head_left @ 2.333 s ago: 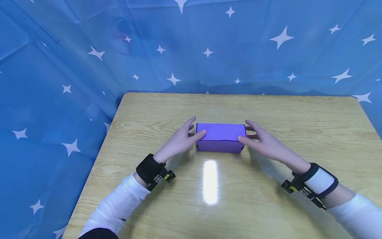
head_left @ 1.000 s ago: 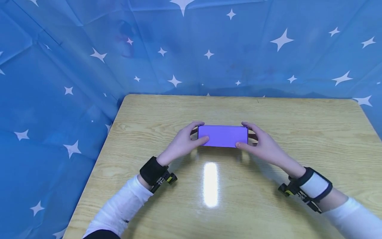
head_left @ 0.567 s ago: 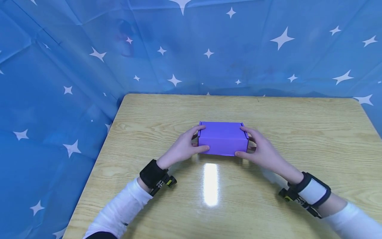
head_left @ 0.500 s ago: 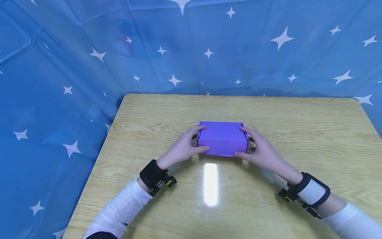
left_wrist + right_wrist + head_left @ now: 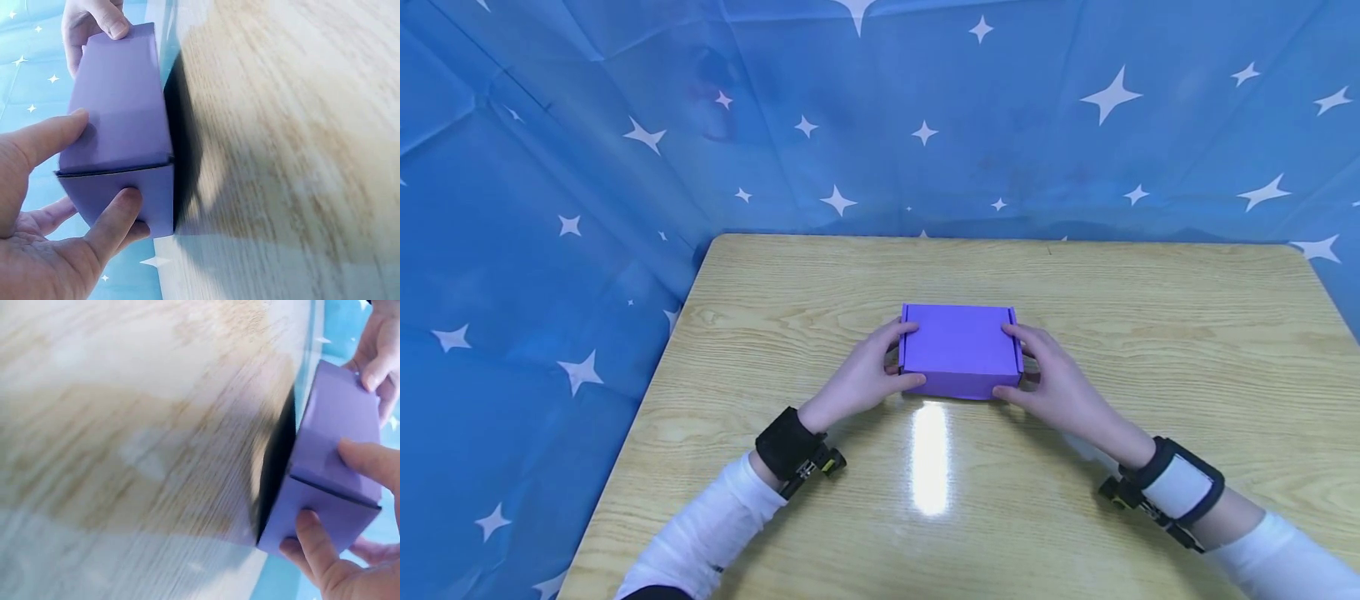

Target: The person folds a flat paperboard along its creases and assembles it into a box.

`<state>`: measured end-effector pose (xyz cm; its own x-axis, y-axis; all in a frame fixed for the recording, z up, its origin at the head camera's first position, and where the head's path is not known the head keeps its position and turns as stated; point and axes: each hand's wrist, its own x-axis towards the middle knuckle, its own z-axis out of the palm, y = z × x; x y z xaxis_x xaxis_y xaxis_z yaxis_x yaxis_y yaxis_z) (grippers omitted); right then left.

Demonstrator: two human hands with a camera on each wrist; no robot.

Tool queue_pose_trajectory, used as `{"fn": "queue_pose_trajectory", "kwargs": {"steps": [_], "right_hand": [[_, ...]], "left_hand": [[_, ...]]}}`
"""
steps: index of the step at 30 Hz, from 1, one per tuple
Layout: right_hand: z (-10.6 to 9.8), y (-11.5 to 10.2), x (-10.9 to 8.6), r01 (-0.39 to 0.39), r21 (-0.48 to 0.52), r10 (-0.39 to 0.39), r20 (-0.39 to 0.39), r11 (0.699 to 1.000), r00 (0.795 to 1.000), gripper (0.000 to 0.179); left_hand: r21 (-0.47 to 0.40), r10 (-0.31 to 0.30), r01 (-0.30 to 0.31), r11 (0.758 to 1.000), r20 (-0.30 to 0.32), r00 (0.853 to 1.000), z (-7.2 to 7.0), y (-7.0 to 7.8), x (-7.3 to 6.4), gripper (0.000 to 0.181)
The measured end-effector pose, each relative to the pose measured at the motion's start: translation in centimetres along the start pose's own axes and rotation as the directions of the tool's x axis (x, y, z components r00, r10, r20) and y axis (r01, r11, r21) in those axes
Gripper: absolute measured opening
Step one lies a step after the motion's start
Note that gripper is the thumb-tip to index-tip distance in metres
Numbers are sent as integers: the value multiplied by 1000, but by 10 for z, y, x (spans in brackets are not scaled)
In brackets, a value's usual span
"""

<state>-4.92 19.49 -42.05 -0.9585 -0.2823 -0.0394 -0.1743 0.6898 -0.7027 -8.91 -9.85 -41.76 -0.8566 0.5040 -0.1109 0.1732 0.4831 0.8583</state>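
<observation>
A closed purple cardboard box [image 5: 961, 340] is between both hands near the middle of the table, its broad face upward and a narrower side facing me. My left hand [image 5: 861, 377] grips the left end, thumb on the near side and index finger on the top edge. At the opposite end, my right hand [image 5: 1063, 387] holds it the same way. The left wrist view has the box [image 5: 122, 106] with fingertips pressing its end panel. In the right wrist view, a dark shadow lies along the box [image 5: 340, 425]; whether its bottom touches the table cannot be told.
The light wood-grain table [image 5: 805, 275] has a bright glare patch [image 5: 930, 458] in front of the box. A blue curtain [image 5: 880, 108] with white stars hangs behind the table and along its left side.
Both hands have closed in on the box ends and rolled the box toward me. A broader face has come to the top, and the near side looks narrower than half a second ago.
</observation>
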Motion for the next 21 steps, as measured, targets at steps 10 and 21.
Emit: {"fn": "queue_pose_trajectory", "kwargs": {"steps": [10, 21], "right_hand": [[0, 4, 10, 19, -16, -20, -12, 1000, 1000, 85], [-3, 8, 18, 6, -37, -6, -13, 999, 1000, 85]], "left_hand": [[137, 11, -4, 991, -51, 999, 3, -3, 8, 76], [174, 0, 10, 985, -57, 998, 3, -4, 18, 77]]}}
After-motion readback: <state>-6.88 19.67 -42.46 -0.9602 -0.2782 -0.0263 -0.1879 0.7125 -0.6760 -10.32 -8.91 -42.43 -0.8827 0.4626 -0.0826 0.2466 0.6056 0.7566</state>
